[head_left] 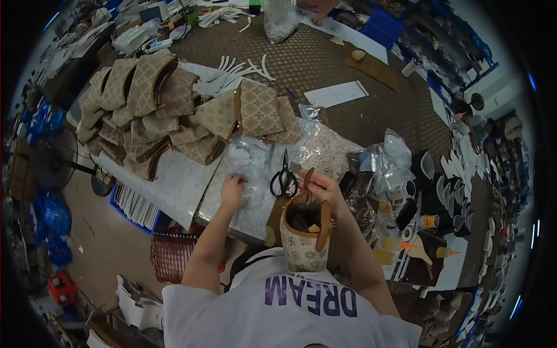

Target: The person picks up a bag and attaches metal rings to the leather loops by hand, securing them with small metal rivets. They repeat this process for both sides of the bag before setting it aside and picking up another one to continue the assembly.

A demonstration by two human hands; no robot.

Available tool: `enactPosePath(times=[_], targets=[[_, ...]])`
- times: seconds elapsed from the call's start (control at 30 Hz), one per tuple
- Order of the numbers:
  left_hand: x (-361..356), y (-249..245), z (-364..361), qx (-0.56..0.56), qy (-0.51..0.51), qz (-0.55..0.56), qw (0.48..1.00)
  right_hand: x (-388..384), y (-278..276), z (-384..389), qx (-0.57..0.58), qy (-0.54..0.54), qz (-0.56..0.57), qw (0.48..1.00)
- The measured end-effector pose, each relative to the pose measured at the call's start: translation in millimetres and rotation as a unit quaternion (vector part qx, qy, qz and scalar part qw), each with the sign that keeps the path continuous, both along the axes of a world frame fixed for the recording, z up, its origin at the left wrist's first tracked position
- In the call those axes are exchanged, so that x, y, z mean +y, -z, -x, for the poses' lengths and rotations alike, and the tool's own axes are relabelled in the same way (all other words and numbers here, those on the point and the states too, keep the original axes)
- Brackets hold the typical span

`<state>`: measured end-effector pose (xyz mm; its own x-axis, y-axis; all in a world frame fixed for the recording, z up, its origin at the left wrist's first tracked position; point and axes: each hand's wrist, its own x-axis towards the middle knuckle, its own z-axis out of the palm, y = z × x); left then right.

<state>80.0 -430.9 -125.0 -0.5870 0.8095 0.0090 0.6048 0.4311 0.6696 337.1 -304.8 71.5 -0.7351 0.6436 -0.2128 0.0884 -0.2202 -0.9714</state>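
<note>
A small beige patterned handbag (304,243) with brown trim hangs upright in front of my chest, its mouth open upward. My right hand (323,187) grips its brown strap (310,177) near the top. At the edge of a clear plastic bag (250,156) with pale contents is my left hand (233,188), fingers curled together; whatever they pinch is too small to make out. Black-handled scissors (284,181) lie between my two hands, beside the right one.
Many similar patterned bags (148,110) are piled at the left of the table. Behind my right hand lies a plastic bag of small pale pieces (328,145). Bottles with orange tips (415,250), a yellow-labelled can (429,221) and tape rolls crowd the right side. White strips (232,72) lie farther back.
</note>
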Motion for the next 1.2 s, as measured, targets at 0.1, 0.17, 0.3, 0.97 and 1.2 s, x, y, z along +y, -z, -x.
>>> enactPosePath(times=[0.1,0.17,0.3,0.97,1.2], targets=[[1.7,-1.4,-2.0,0.020,-0.008,0.002,1.000,-3.4,-7.0,-2.4,-0.004,-0.058,0.015,0.998],[-1.0,-10.9,-2.1,-0.064,-0.010,0.006,0.998,-22.4,-5.4,5.5,0.002,-0.041,-0.026,0.999],[6.9,-86.2,-12.2,-0.284,-0.013,-0.120,0.951,-50.5,5.6,21.5,-0.012,0.020,-0.143,0.989],[7.6,-276.8,-77.4,0.000,0.245,-0.078,0.967,-68.1,-15.4,30.1,-0.032,0.147,-0.416,0.897],[13.0,-252.3,-78.4,-0.102,0.265,-0.030,0.958,-69.6,-7.6,18.8,-0.045,0.122,-0.408,0.904]])
